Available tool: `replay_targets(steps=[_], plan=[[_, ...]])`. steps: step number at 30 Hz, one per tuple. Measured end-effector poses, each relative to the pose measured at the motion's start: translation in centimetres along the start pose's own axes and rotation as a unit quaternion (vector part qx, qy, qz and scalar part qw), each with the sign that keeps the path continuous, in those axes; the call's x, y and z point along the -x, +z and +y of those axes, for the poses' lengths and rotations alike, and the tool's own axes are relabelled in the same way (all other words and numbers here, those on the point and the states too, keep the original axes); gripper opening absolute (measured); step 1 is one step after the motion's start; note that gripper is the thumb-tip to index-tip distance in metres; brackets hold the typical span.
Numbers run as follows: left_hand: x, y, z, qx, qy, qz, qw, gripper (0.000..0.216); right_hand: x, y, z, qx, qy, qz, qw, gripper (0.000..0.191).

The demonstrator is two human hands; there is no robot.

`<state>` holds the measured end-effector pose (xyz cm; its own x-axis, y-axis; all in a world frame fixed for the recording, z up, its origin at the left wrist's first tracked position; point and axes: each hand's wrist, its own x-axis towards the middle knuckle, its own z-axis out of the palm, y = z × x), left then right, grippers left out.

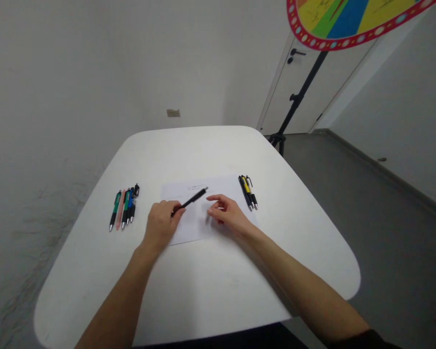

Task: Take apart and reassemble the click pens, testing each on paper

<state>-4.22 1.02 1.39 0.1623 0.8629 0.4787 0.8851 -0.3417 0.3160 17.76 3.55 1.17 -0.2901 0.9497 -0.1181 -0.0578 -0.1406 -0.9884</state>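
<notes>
- Presently grips a black pen (196,196) in the left hand (163,219), pinched firmly between thumb and fingers.
- Holds it slanted above a white paper (189,233), silver-tipped at the end nearer the right hand (227,212).
- Carries nothing in that right hand, loosely curled, with only a narrow gap between thumb and forefinger, just beside the pen's raised end.
- Has the paper flat on a white desk (203,155), marked near its far edge in writing too small to read.
- Has several pens (126,208) lying side by side on the desk's left, in green, pink, blue and black, apart from the left hand.
- Has three pens (246,188), black, yellow and white, along the paper's right edge, near the right hand.
- Faces a pale wall (203,63) bearing a small brownish patch (173,113).
- Shows, at far right, a door (319,102) behind a black stand (305,85) and a multicoloured, red-rimmed wheel (349,22).
</notes>
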Motion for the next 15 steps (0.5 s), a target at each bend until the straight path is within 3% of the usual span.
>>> replay_targets(steps=[3,9,12,15], plan=[[0.4,0.8,1.3,0.050,0.071,-0.039,0.995,0.023,0.3,1.3,0.3,-0.126,-0.002,-0.038,0.991,0.042],[0.6,1.5,1.6,0.082,0.096,-0.063,0.990,0.020,0.4,2.0,0.3,-0.241,-0.011,-0.016,0.970,0.033],[0.7,1.5,1.5,0.086,0.102,-0.061,0.989,0.017,0.1,1.7,-0.2,-0.331,0.006,0.004,0.943,0.030],[0.7,1.5,1.4,0.088,0.107,-0.057,0.989,0.014,-0.2,0.9,-0.8,-0.416,0.006,0.059,0.908,0.039]])
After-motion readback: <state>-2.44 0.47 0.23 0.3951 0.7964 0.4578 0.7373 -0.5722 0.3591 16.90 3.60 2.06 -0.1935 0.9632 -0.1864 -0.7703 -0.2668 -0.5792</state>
